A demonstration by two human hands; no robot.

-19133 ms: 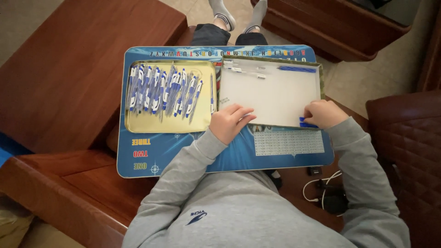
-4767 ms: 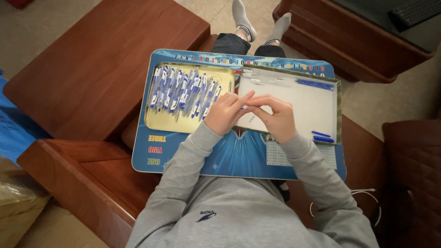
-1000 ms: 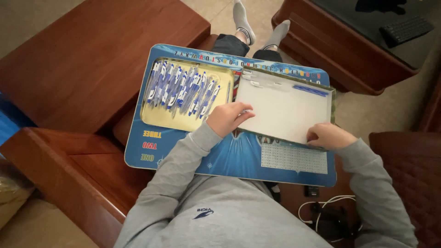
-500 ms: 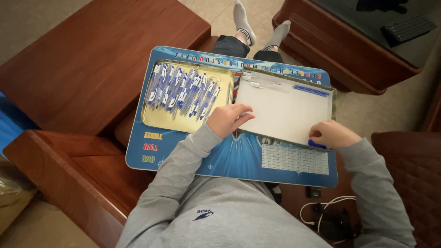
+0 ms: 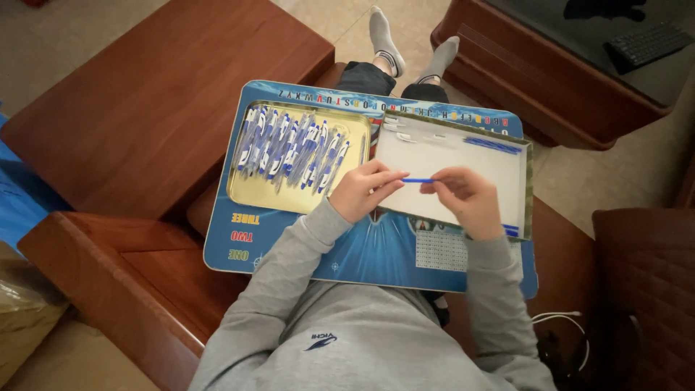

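A thin blue pen part [image 5: 418, 180] is pinched betw. the left hand [image 5: 364, 190] and right hand [image 5: 463, 197], both closed on its ends, over the white tray [image 5: 449, 156] on the blue lap board [image 5: 376, 253]. Approx. a dozen-plus finished pens [image 5: 293, 148], too packed to be counted exactly, are laid in the yellow tray [image 5: 253, 195]. A few blue parts [image 5: 492, 145] and white bits [image 5: 409, 135] are left, so much looks done.

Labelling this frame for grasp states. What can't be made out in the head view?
- Blue pen part: its ends are covered by the left hand and right hand.
- Pens in the gold tray: too small and overlapped to count.
- Blue pieces in the white tray: partly behind the right hand.
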